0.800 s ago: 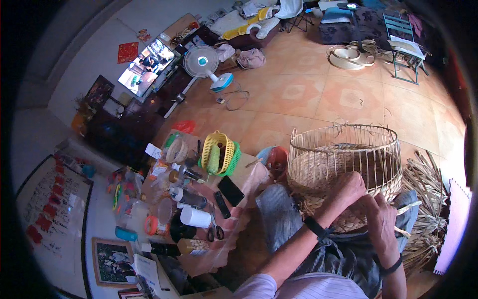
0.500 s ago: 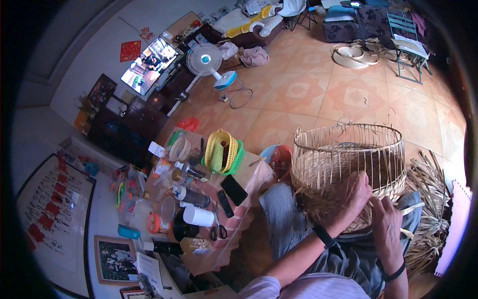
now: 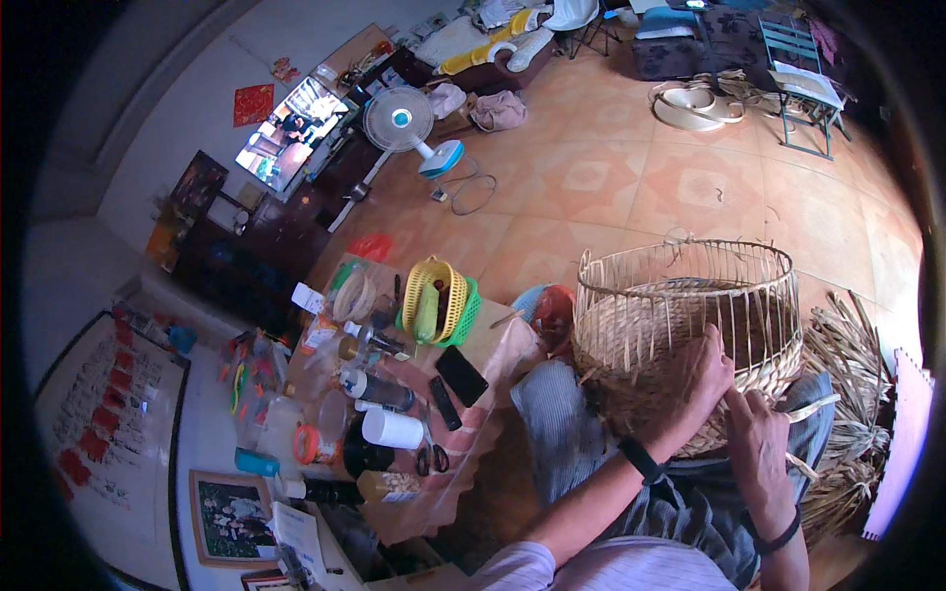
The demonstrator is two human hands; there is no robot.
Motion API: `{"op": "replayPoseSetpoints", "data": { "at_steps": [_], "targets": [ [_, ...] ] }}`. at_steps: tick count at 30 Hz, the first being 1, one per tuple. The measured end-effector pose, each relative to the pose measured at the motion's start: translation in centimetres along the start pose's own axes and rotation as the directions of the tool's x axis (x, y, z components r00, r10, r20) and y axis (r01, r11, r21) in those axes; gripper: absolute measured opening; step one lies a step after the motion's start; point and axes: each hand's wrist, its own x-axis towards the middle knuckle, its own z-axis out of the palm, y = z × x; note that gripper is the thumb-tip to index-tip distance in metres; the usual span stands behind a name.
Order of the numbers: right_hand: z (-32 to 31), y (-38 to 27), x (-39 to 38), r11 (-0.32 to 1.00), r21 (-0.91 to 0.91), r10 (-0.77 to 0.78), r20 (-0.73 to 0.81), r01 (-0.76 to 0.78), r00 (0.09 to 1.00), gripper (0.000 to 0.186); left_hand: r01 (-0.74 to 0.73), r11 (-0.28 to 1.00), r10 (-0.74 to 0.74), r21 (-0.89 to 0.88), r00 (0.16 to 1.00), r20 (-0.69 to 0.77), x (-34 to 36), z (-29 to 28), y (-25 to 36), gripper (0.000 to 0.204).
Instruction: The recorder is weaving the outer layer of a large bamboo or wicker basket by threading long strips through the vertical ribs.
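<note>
Between my knees stands a half-woven basket. Its lower wall is braided from dried plant strips, and bare upright stakes rise to a hoop at the top. My left hand is closed at the near side of the wall, fingertips pressed together by the stakes; what exactly they pinch is hard to see. Just to its right and lower, my right hand is closed on a dried plant strip, whose pale end sticks out to the right. A second pale end shows below it.
At the right lies a bundle of dried strips beside a pink mat. The low table at left carries a yellow basket, scissors, a phone, bottles and jars. A fan stands farther off.
My left fingertips have shifted slightly up along the basket's wall. My right hand has turned a little and stays close to the left one. The whole view has tilted slightly.
</note>
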Motion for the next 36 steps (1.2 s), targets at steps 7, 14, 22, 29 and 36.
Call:
{"op": "replayPoseSetpoints", "data": {
  "at_steps": [7,14,22,29,36],
  "targets": [
    [2.3,2.5,-0.5,0.997,-0.016,-0.067,0.162,0.071,0.984,0.051,0.075,0.841,0.015,-0.535,0.987,0.162,0.2,-0.3,-1.8,0.032],
    [-4.7,-2.1,-5.3,0.955,0.293,-0.122,0.284,0.035,0.951,0.043,0.289,0.873,-0.127,-0.392,0.912,0.391,0.5,-2.2,0.0,0.045],
    [-1.7,6.1,3.0,0.903,0.406,0.156,-0.009,-0.138,0.988,0.019,0.286,0.854,-0.073,-0.435,0.893,0.443,0.4,-4.4,0.8,0.069],
    [3.1,8.4,7.4,0.971,0.231,0.044,0.076,-0.060,0.996,0.032,0.304,0.783,-0.015,-0.542,0.881,0.472,0.9,-4.8,0.4,0.072],
    [6.2,8.3,8.3,0.970,0.120,0.191,0.145,-0.209,0.971,0.022,0.350,0.704,0.035,-0.618,0.852,0.522,0.1,-5.9,2.2,0.078]
  ]
}}
